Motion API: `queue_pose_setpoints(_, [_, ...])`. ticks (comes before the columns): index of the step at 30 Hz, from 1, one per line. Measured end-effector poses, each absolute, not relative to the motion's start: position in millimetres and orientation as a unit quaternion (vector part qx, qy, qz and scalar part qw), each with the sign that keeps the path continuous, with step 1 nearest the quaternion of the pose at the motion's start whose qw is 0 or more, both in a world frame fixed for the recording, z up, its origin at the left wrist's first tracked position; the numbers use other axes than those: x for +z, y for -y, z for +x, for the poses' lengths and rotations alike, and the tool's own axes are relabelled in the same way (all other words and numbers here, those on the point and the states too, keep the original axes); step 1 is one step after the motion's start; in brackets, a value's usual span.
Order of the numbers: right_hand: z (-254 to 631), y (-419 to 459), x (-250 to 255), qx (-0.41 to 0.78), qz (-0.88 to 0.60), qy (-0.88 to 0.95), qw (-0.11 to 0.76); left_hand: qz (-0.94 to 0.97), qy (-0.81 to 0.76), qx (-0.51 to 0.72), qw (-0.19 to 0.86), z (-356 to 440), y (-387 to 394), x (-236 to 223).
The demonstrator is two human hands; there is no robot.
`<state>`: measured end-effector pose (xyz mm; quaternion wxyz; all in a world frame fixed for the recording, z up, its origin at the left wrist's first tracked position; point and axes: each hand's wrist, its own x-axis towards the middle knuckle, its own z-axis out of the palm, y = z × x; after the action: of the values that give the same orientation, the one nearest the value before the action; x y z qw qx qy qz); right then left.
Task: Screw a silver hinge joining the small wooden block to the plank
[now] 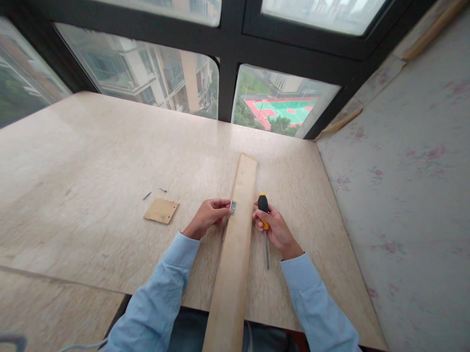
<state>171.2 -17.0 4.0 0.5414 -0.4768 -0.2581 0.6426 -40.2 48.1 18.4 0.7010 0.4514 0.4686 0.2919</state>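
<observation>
A long pale wooden board (235, 258) runs away from me across the sill and over its near edge. My left hand (210, 215) pinches a small metal hinge (233, 207) against the board's left edge. In my right hand (275, 228) is a screwdriver (263, 203) with a black and yellow handle; its shaft points back toward me. That hand sits beside the board's right edge, fingers curled. Left of my left hand lies a small thin wooden square (161, 211) with little holes. Two small metal pieces, perhaps screws (147, 196), rest just beyond it.
The marble-patterned sill (104, 166) spreads wide to the left. Dark-framed windows (229, 52) close off the far side. A flowered wall (403, 202) stands on the right. A grey cable (80, 346) lies at the lower left.
</observation>
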Motion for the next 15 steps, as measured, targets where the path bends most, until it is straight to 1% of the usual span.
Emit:
queue_pose_setpoints(7, [169.4, 17.1, 6.4, 0.645, -0.478, 0.248, 0.543, 0.472, -0.494, 0.278, 0.676, -36.2, -46.9, 21.9])
queue_pose_setpoints(15, [171.4, 17.0, 3.3, 0.644, -0.478, 0.250, 0.542, 0.489, -0.477, 0.272, 0.678, -38.3, -46.7, 18.9])
